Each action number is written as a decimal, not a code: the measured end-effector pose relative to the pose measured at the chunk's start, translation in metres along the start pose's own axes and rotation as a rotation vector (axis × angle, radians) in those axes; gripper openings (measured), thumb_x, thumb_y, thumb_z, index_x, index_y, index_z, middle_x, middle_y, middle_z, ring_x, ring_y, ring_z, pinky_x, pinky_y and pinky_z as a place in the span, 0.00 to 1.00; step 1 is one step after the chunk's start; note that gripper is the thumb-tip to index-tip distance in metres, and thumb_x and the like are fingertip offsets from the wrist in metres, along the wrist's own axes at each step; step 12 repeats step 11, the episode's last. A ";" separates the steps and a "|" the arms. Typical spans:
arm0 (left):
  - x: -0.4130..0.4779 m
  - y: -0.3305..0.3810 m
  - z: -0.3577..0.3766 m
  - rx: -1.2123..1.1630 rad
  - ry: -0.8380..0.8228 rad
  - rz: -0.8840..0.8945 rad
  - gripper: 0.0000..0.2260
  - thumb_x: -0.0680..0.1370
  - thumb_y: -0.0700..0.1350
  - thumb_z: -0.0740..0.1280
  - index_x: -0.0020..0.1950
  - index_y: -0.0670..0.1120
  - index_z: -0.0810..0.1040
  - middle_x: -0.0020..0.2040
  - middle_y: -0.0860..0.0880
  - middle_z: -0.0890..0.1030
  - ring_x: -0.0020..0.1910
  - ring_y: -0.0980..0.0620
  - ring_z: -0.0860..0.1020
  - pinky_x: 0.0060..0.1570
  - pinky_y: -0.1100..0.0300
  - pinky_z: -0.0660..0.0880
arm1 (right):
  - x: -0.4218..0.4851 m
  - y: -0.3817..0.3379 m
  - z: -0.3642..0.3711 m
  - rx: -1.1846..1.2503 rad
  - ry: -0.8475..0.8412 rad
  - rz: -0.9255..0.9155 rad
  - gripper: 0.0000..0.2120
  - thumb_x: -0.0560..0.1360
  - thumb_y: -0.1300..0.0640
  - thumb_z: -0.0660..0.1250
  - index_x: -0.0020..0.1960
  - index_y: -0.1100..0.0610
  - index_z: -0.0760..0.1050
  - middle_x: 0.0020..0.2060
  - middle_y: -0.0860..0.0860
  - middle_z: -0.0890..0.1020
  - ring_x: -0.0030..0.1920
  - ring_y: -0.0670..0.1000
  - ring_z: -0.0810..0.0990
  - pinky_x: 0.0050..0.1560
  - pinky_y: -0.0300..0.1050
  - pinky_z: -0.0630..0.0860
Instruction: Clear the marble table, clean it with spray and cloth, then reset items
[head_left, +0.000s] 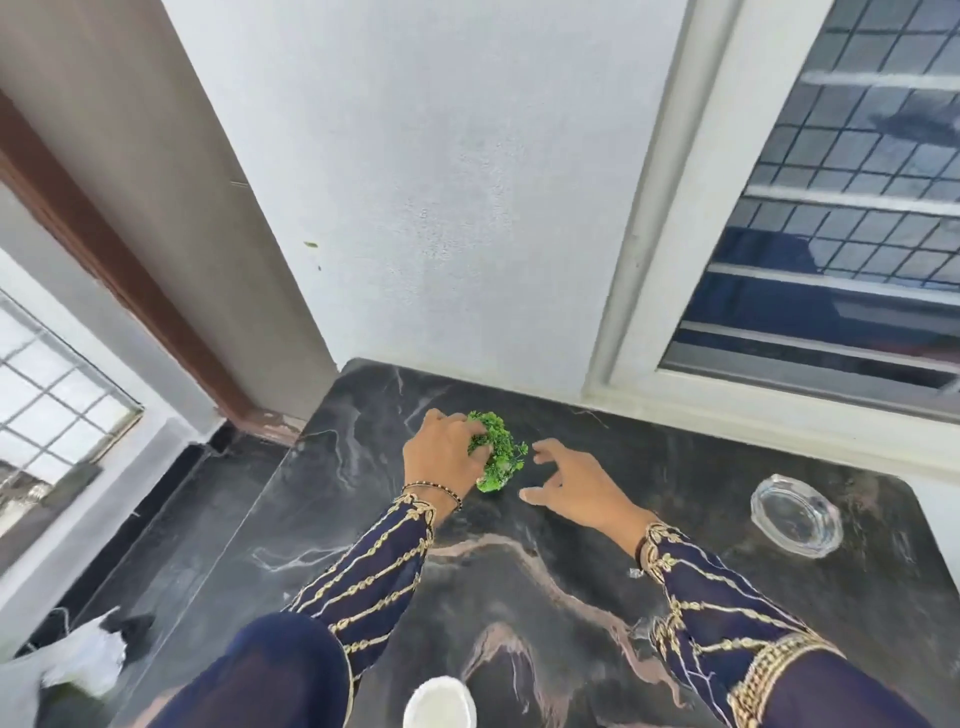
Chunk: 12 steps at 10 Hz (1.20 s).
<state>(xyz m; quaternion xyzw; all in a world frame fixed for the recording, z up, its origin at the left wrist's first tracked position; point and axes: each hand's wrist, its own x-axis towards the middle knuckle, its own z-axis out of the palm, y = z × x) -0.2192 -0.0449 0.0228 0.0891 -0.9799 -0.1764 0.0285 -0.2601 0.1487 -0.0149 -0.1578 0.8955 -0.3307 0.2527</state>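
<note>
Empty glass ashtray (795, 514) near the table's (524, 603) right edge; white container (439, 702) at the near edge. Left hand (441, 453) grips the green plant (501, 452) near the far edge; right hand (576, 483) is spread open just beside it.

Navy sleeves (374, 566), gold chain embroidery, beaded left-wrist bracelet (431, 491)

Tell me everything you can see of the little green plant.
The green plant is a small bushy clump of bright, fine, plastic-looking leaves, near the back of the dark marble table. Its base is hidden. The left hand grips its left side; the right hand is open beside it, not touching.
</note>
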 end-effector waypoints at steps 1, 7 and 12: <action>0.016 -0.039 -0.010 -0.080 -0.062 0.021 0.12 0.76 0.51 0.67 0.58 0.51 0.82 0.54 0.50 0.81 0.58 0.47 0.76 0.56 0.51 0.75 | 0.033 -0.043 0.031 0.122 0.011 -0.007 0.35 0.74 0.55 0.76 0.76 0.56 0.63 0.67 0.52 0.77 0.38 0.45 0.82 0.44 0.37 0.78; 0.052 -0.119 -0.025 -0.332 -0.156 0.093 0.18 0.71 0.47 0.74 0.61 0.49 0.79 0.56 0.46 0.80 0.59 0.47 0.77 0.59 0.58 0.70 | 0.077 -0.088 0.083 0.218 0.175 0.067 0.24 0.75 0.56 0.73 0.69 0.56 0.71 0.59 0.52 0.82 0.51 0.48 0.83 0.48 0.37 0.77; 0.007 -0.103 -0.033 -0.061 0.071 0.080 0.29 0.72 0.47 0.71 0.71 0.50 0.66 0.65 0.46 0.71 0.61 0.44 0.74 0.49 0.47 0.78 | 0.004 -0.068 0.090 0.321 0.219 0.161 0.21 0.76 0.58 0.72 0.67 0.59 0.72 0.58 0.55 0.80 0.42 0.53 0.83 0.48 0.47 0.83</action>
